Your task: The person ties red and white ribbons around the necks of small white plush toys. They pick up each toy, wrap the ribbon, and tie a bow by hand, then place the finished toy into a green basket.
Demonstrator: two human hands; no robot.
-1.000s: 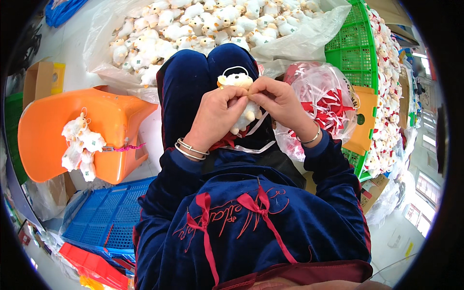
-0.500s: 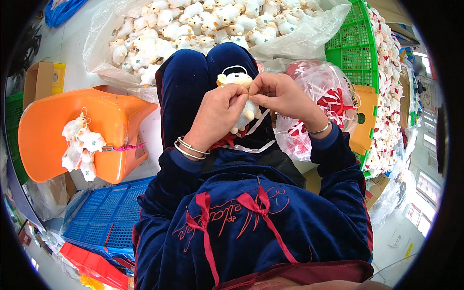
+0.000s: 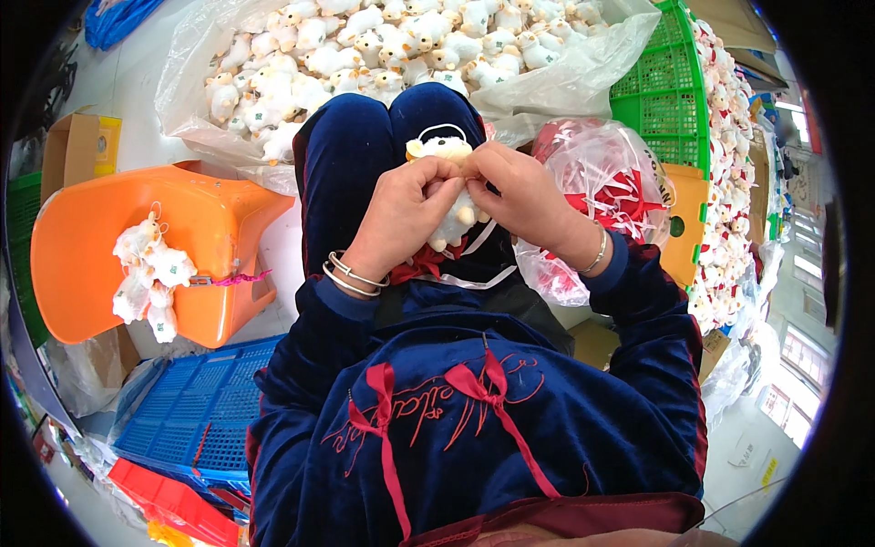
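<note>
A small white plush toy (image 3: 455, 221) lies belly up over my lap, its head with a dark nose toward my knees and a thin white loop above it. My left hand (image 3: 408, 208) is closed against its neck, thumb and forefinger pinched. From the other side my right hand (image 3: 521, 190) pinches at the same spot, its fingertips nearly meeting the left ones. What lies between the fingertips is too small to make out. Under the toy are a piece of red cloth (image 3: 415, 266) and a white ribbon (image 3: 478, 281) across my lap.
Beyond my knees lies a clear bag (image 3: 583, 77) full of similar white toys. An orange stool (image 3: 82, 246) on the left carries several toys. To the right are a plastic bag of red pieces with white ribbons (image 3: 611, 182) and a green crate (image 3: 661, 100). A blue crate (image 3: 182, 401) stands lower left.
My right hand has turned slightly, its fingers drawn closer to the left hand at the toy's neck. The toy has shifted slightly left.
</note>
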